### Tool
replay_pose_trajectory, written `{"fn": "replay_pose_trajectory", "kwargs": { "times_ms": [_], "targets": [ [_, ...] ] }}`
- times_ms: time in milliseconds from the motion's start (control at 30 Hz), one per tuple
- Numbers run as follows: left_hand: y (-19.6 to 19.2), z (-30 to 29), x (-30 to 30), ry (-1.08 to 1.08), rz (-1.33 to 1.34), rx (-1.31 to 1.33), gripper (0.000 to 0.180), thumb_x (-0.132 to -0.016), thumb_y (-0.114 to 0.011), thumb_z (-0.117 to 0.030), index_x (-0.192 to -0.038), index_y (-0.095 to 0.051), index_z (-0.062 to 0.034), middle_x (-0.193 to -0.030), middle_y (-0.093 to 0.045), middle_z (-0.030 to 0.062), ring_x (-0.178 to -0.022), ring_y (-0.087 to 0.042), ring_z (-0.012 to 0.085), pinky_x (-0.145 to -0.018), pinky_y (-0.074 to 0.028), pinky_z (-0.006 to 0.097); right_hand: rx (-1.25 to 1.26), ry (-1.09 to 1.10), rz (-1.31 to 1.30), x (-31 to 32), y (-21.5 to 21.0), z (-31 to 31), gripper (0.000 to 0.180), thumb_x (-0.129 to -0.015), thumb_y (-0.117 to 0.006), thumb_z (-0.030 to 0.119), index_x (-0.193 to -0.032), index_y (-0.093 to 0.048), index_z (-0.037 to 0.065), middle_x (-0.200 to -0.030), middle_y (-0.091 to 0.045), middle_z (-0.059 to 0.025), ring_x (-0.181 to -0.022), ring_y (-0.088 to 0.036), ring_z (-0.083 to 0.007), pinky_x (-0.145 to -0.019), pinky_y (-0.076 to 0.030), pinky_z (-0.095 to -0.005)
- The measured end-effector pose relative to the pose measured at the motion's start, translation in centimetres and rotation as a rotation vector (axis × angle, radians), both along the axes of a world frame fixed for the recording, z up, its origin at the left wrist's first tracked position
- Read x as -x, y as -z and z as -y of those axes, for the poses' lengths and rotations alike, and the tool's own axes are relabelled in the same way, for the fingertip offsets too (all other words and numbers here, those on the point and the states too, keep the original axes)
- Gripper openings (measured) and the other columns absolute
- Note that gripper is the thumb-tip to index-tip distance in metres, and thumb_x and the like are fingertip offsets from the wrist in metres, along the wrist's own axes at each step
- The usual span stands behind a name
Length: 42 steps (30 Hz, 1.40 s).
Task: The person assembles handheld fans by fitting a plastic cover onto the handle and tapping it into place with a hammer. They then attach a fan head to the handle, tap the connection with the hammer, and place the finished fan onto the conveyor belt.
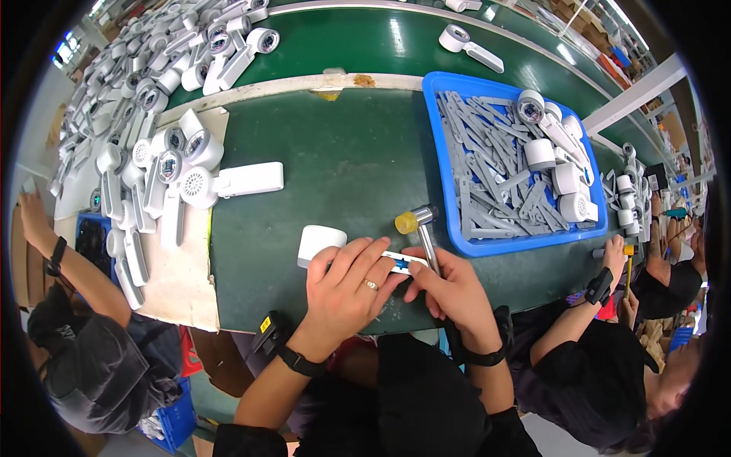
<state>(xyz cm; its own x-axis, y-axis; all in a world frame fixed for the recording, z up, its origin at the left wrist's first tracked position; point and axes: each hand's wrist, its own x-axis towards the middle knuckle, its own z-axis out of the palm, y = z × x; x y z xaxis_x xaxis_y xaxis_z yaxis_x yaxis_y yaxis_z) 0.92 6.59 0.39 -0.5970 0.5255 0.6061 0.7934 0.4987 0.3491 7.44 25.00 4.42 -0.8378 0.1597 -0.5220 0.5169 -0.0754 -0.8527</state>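
Note:
My left hand is closed around a white handheld fan lying on the green table. The fan's round head sticks out past the fingers on the left, and its handle is mostly hidden under the hand. At the right end of the handle a blue part shows in an opening. My right hand grips a hammer with a yellow-tipped head and metal shaft, the head pointing away from me. The right thumb and fingertips are at the handle's open end, by the blue part.
A blue tray at the right holds many grey strips and several white fans. One finished-looking fan rests left beside a large pile of fans. Beyond runs a green conveyor belt carrying another fan. Co-workers sit on both sides.

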Motion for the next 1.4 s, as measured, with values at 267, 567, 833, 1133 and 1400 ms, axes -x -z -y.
{"fn": "replay_pose_trajectory", "kwargs": {
  "times_ms": [267, 567, 833, 1133, 1400],
  "targets": [
    [0.0, 0.3, 0.0, -0.036, -0.018, 0.017, 0.025, -0.085, -0.082, -0.026, -0.102, -0.071, -0.0112, -0.114, -0.074, 0.0011, -0.108, -0.068, 0.0169, -0.094, -0.041, 0.034, -0.102, 0.040, -0.062, -2.2, -0.1, 0.4, 0.034, -0.102, -0.067, 0.013, -0.134, -0.063, 0.003, -0.070, -0.066, -0.0014, -0.043, -0.046, -0.0032, -0.040, -0.032, -0.0209],
    [0.1, 0.2, 0.1, -0.028, -0.023, -0.015, 0.025, -0.084, -0.083, -0.025, -0.099, -0.070, -0.0105, -0.112, -0.073, 0.0010, -0.107, -0.067, 0.0170, -0.093, -0.041, 0.034, -0.827, 0.113, -0.614, -2.3, 1.6, 1.9, 0.023, -0.091, -0.076, 0.003, -0.113, -0.070, 0.000, -0.102, -0.065, -0.0058, -0.074, -0.055, -0.0105, -0.063, -0.043, -0.0254],
    [0.3, 0.1, 0.2, -0.028, -0.034, -0.027, 0.023, -0.083, -0.083, -0.025, -0.097, -0.070, -0.0108, -0.113, -0.073, 0.0012, -0.108, -0.067, 0.0168, -0.094, -0.041, 0.034, -0.836, 0.077, -0.566, -2.2, 1.0, 2.3, 0.022, -0.091, -0.076, 0.001, -0.112, -0.069, 0.001, -0.101, -0.065, -0.0066, -0.067, -0.049, -0.0134, -0.061, -0.041, -0.0278],
    [0.2, 0.2, 0.2, -0.022, -0.032, -0.027, 0.024, -0.082, -0.082, -0.024, -0.098, -0.071, -0.0104, -0.114, -0.072, 0.0013, -0.109, -0.066, 0.0168, -0.094, -0.041, 0.034, -0.874, -0.007, -0.508, -2.5, 0.2, 2.3, 0.020, -0.092, -0.074, 0.001, -0.111, -0.069, 0.001, -0.109, -0.072, -0.0166, -0.088, -0.071, -0.0360, -0.075, -0.057, -0.0388],
    [0.4, 0.6, 0.0, -0.014, -0.004, -0.001, 0.030, -0.075, -0.087, -0.020, -0.097, -0.073, -0.0071, -0.118, -0.074, 0.0020, -0.111, -0.068, 0.0192, -0.095, -0.041, 0.038, -0.911, -0.131, -0.600, -2.7, -0.2, 2.5, 0.023, -0.092, -0.073, 0.000, -0.114, -0.067, 0.001, -0.101, -0.070, -0.0174, -0.078, -0.068, -0.0355, -0.068, -0.054, -0.0375]
  ]
}}
